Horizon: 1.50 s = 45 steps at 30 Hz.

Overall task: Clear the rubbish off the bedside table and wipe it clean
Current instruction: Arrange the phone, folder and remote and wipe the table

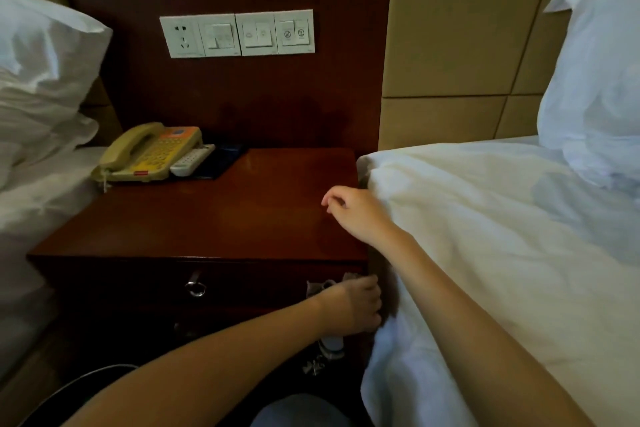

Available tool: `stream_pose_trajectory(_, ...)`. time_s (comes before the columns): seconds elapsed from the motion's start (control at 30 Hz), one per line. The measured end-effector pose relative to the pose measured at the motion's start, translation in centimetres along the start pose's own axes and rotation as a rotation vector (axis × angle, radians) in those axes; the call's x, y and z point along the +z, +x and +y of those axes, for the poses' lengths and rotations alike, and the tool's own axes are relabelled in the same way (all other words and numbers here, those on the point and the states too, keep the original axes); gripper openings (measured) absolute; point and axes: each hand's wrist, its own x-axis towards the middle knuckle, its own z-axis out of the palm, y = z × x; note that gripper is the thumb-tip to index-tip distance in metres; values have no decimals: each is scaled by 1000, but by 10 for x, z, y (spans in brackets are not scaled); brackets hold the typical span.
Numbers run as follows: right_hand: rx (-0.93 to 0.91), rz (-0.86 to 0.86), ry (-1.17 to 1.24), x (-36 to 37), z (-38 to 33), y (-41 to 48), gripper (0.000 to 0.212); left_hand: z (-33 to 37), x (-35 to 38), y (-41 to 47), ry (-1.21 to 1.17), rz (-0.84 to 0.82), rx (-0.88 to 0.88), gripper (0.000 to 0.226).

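Observation:
The dark wooden bedside table (pixel 207 218) stands between two beds, and the open part of its top is bare and glossy. My right hand (pixel 353 211) hovers over the table's right edge beside the duvet, fingers loosely curled with nothing visible in them. My left hand (pixel 353 305) is lower, in front of the table's right front corner. It is closed around a pale crumpled bundle (pixel 322 286) that sticks out above and below the fist. I cannot tell whether this bundle is a cloth or rubbish.
A beige telephone (pixel 149 152), a white remote (pixel 192 159) and a dark tray (pixel 221 158) sit at the table's back left. A drawer with a ring handle (pixel 195 288) faces me. White beds flank the table. A dark bin rim (pixel 104 371) shows at the lower left.

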Motion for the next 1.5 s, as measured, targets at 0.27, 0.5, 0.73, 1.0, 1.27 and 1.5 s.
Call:
stream_pose_trajectory(0.27,4,8,-12,4,-4,-1,21,15,69,-76,32,123,-141,53)
stream_pose_trajectory(0.5,19,-19,11,8,-7,-3,22,34,121,-181,43,-146,-196,73)
stream_pose_trajectory(0.73,3,18,25,11,-11,-4,20,31,74,-104,73,-72,-124,72)
stream_pose_trajectory(1.0,-14,81,60,6,-2,3,17,2,29,-42,73,-39,-204,66)
stream_pose_trajectory(1.27,-52,100,13,5,-10,6,19,-17,22,-85,-472,90,-670,66)
stream_pose_trajectory(1.5,-119,192,165,3,-34,13,18,-89,5,-167,-1067,406,-1385,24)
